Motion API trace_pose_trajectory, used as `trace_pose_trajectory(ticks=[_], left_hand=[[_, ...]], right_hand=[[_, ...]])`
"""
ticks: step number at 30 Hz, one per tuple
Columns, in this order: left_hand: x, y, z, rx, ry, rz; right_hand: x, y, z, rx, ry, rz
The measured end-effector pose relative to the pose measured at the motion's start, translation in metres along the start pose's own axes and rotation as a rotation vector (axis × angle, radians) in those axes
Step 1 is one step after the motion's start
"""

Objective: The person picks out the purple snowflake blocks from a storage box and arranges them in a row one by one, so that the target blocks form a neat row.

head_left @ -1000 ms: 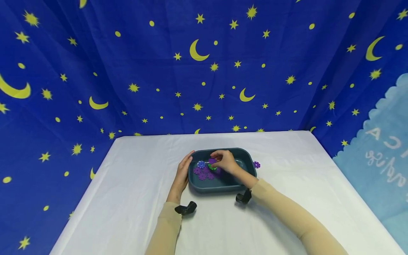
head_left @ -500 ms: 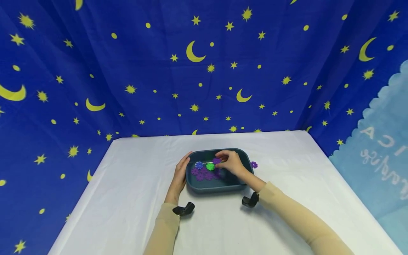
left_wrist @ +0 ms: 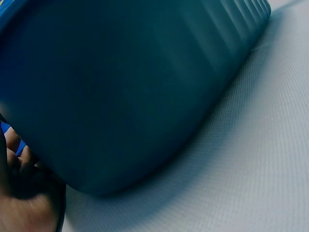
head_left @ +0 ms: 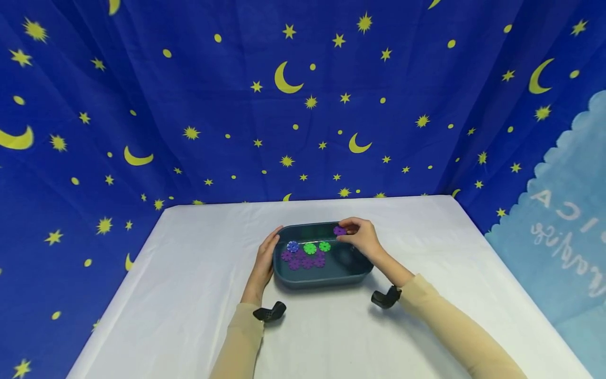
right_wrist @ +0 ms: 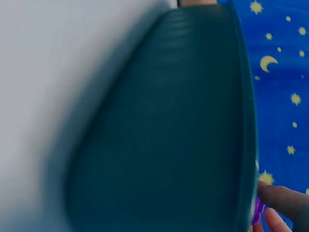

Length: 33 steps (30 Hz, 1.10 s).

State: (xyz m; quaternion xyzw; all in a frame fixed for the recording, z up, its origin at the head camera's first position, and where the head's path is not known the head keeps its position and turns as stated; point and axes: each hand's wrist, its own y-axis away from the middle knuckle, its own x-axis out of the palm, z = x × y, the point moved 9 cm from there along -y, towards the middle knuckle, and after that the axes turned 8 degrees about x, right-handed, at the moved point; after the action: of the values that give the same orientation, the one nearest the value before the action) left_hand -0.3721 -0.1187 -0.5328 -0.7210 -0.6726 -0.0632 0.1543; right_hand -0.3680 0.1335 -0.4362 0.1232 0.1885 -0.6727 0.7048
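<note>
A dark teal plastic bin (head_left: pixel 303 282) sits on the table. My left hand (head_left: pixel 263 263) lies along its left outer wall, fingers stretched toward the far corner; part of that hand (left_wrist: pixel 26 208) shows beside the wall in the left wrist view. Between thumb and fingers my right hand (head_left: pixel 363 238) pinches a purple snowflake disc (head_left: pixel 339 231) over the bin's far right part. Inside, a blue snowflake disc (head_left: pixel 292 246) and two green ones, a left green disc (head_left: pixel 310 248) and a right green disc (head_left: pixel 324 246), lie behind several purple snowflake discs (head_left: pixel 307 262).
A white cloth covers the table (head_left: pixel 199 263). A dark blue curtain (head_left: pixel 227 105) with yellow moons and stars hangs behind and at the sides, with a light blue panel (head_left: pixel 563 210) at the right. Each wrist carries a black camera mount, a left mount (head_left: pixel 271 312) and a right mount (head_left: pixel 385 298).
My right hand has moved right with the purple disc, from above the green ones toward the bin's far right corner. Both green discs now show. The left hand stays at the bin's side.
</note>
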Motion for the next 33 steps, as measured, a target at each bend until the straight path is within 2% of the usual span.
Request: trace_pose_trajectory(ticks=[9,17,28,33], left_hand=[[-0.002,0.0,-0.001,0.003,0.001,0.009],[-0.002,0.001,-0.001,0.019,0.002,0.009],[-0.001,0.002,0.001,-0.005,0.008,-0.001],[0.0,0.001,0.001,0.001,0.004,0.012]], right_hand=[[-0.04,-0.005,-0.014,0.066,-0.021,-0.085],[-0.066,-0.002,-0.028,0.099,-0.002,-0.145],[-0.08,0.008,-0.062,0.186,-0.07,-0.159],[-0.083,0.01,-0.08,0.187,-0.04,-0.173]])
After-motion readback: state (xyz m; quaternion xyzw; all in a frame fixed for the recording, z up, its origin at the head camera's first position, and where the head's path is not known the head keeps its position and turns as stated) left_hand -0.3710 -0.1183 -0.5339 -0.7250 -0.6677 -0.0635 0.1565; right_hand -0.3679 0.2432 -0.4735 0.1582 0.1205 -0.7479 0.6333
